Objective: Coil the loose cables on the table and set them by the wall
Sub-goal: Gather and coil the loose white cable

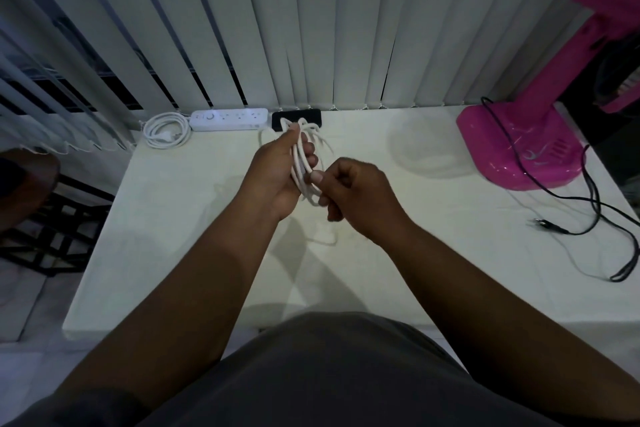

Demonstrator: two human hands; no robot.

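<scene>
A thin white cable (300, 163) is gathered into several loops above the middle of the white table (180, 218). My left hand (277, 170) grips the bundle of loops, thumb on top. My right hand (353, 191) pinches a strand at the lower end of the bundle. A loose tail of the same cable lies on the table below my hands. A white power strip (230, 119) with its own cord coiled (166, 130) rests at the back left by the blinds. A loose black cable (588, 204) with a plug (540, 224) sprawls over the right side.
A pink fan base (519, 146) stands at the back right, the black cable running from it. A black flat device (311, 116) lies at the back centre against the vertical blinds (311, 21). A dark stool (27, 184) stands left of the table.
</scene>
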